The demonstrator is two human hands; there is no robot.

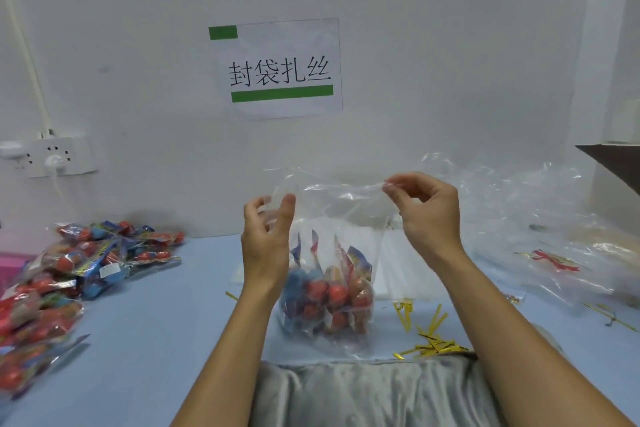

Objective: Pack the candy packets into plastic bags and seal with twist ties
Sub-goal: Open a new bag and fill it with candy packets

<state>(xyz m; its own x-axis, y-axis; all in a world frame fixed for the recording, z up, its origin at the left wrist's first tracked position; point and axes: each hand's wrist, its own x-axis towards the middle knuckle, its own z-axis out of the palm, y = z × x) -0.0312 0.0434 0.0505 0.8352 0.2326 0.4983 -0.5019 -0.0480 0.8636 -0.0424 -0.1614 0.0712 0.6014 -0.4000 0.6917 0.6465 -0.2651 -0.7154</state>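
Head view: clear plastic bag (332, 218) holds candy packets (329, 291); left hand (266, 236) and right hand (426, 208) pinch its top corners, bag hanging between them.

2 hands (266, 236), 1 filled bag (329, 253), 1 wall sign (277, 68)

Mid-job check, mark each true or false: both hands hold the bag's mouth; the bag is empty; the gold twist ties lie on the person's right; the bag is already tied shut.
1. Both the left hand and the right hand hold the top of the plastic bag. True.
2. The bag is empty. False: candy packets sit in it.
3. The gold twist ties lie on the person's right. True.
4. The bag is tied shut. False: its mouth is open, with no tie on it.
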